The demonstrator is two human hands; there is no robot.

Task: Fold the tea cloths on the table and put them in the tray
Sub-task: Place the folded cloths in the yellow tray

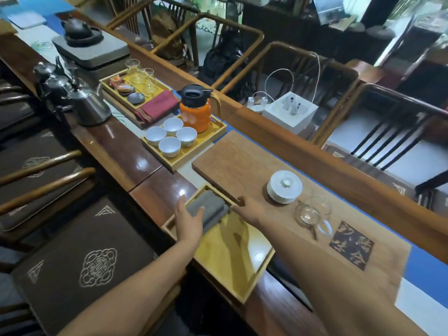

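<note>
Head view: left hand (pixel 188 215) spread flat, fingers straight, palm hovering at or on the near edge of the folded grey tea cloths (pixel 208 209), thumb tip touching the cloth top; right hand (pixel 252 209) reaching in from the other side, fingers hidden behind the cloths, grasp impossible to tell; cloths lying in a neat folded stack at the far end of the light wooden tray (pixel 232 267), between both hands; tray resting on the dark polished tabletop (pixel 155 197), its near part bare; just beyond the right hand, a brown wooden board (pixel 237 161) carrying a white lidded cup (pixel 284 186) and a glass pitcher (pixel 312 210); farther off, a second tray with four white cups (pixel 171 139) and an orange flask (pixel 195 112).
</note>
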